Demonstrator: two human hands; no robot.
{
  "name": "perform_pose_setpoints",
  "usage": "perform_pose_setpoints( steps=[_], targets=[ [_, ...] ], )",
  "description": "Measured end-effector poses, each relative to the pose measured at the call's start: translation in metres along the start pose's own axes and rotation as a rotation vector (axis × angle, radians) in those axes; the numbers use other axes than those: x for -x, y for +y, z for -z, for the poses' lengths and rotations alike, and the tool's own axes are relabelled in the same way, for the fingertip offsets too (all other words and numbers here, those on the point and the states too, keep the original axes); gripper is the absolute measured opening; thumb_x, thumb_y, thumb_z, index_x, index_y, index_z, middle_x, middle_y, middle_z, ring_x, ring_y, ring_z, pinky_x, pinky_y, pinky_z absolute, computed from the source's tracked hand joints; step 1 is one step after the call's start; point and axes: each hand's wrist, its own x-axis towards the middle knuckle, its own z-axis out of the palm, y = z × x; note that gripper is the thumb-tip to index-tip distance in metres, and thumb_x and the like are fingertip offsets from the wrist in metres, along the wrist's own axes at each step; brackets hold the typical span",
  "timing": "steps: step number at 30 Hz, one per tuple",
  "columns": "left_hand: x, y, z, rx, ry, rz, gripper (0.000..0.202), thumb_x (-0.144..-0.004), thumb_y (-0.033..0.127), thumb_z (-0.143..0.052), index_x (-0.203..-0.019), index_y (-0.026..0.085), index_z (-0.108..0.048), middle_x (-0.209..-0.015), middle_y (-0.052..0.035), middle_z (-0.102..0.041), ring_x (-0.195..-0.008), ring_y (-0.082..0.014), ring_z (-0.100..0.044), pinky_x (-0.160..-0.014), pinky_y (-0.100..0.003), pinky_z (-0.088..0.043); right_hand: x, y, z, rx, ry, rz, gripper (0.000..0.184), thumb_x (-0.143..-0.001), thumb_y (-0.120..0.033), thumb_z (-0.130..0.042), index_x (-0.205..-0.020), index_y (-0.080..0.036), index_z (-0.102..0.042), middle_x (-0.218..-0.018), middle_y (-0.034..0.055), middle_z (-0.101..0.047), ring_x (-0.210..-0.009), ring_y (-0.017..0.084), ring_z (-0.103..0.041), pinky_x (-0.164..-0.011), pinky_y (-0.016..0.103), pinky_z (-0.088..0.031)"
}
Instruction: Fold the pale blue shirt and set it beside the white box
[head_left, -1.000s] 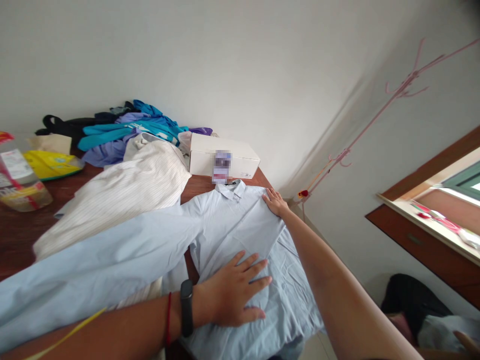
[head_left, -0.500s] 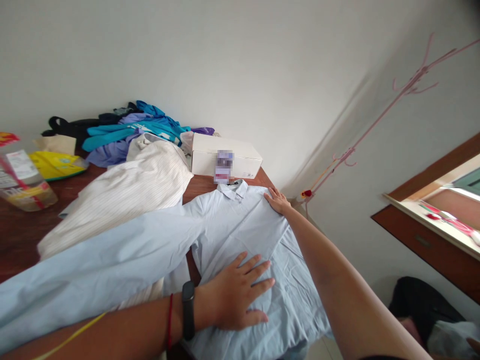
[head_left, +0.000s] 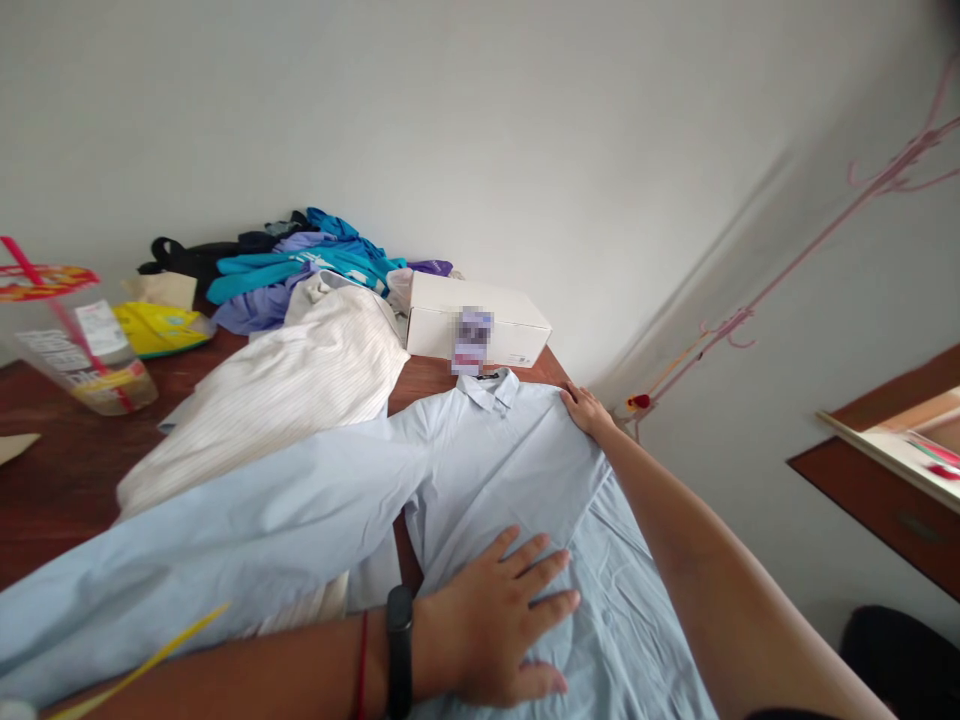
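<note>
A light blue collared shirt (head_left: 495, 460) lies spread on the brown wooden table (head_left: 52, 480), collar toward the wall, one long sleeve stretching out to the left. My left hand (head_left: 499, 625) rests flat on the shirt's lower body, fingers spread, a black band and a red string on the wrist. My right hand (head_left: 589, 410) reaches far forward and lies on the shirt's right shoulder by the table's far edge, fingers extended along the cloth.
A cream striped shirt (head_left: 300, 390) lies left of the blue one. Behind it is a heap of blue, purple and black clothes (head_left: 292, 270), a white box (head_left: 480, 320), a yellow packet (head_left: 157, 328) and a plastic cup with a straw (head_left: 82, 350). A pink rack (head_left: 825, 230) leans at the right wall.
The view has shifted so everything sits a little further right and lower. Both hands keep their places on the blue shirt.
</note>
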Motion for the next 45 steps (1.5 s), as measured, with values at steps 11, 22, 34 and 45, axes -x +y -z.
perform_pose_setpoints(
  steps=[11,22,34,45],
  targets=[
    [-0.004,-0.003,0.004,-0.008,-0.028,-0.012,0.067,-0.106,0.060,-0.036,-0.155,0.015,-0.044,-0.166,-0.0162,-0.034,-0.153,-0.0357,-0.031,-0.122,-0.056,-0.026,-0.029,0.010,-0.002,-0.102,-0.038,-0.059,0.071,-0.103,-0.060,-0.023,-0.161,-0.020,-0.035,-0.154,0.0139,-0.053,-0.141,0.033,-0.050,-0.116,0.048,-0.037],
    [-0.005,-0.002,0.008,0.084,-0.019,0.066,0.066,-0.104,0.061,-0.040,-0.157,0.022,-0.042,-0.169,-0.0121,-0.027,-0.156,-0.0352,-0.023,-0.126,-0.056,-0.022,0.009,0.002,0.019,-0.120,0.102,0.027,0.060,-0.107,-0.047,-0.023,-0.146,-0.013,-0.053,-0.143,0.0193,-0.060,-0.139,0.032,-0.051,-0.115,0.046,-0.038],
    [-0.010,-0.016,0.002,-0.076,0.010,0.476,0.069,-0.099,0.059,-0.052,-0.158,0.025,-0.042,-0.168,-0.0118,-0.027,-0.156,-0.0402,-0.021,-0.121,-0.072,-0.019,0.116,0.051,0.051,-0.047,0.090,0.210,0.055,-0.088,-0.022,-0.054,-0.142,-0.017,-0.060,-0.140,0.0142,-0.064,-0.128,0.031,-0.060,-0.109,0.043,-0.046],
    [-0.010,-0.015,-0.001,-0.147,0.008,0.506,0.069,-0.101,0.061,-0.047,-0.159,0.024,-0.041,-0.169,-0.0129,-0.025,-0.156,-0.0384,-0.021,-0.122,-0.071,-0.019,0.155,0.042,0.042,0.113,0.136,0.152,0.037,-0.099,-0.022,-0.045,-0.125,-0.022,-0.070,-0.118,0.0093,-0.072,-0.112,0.024,-0.066,-0.094,0.031,-0.050]
  ],
)
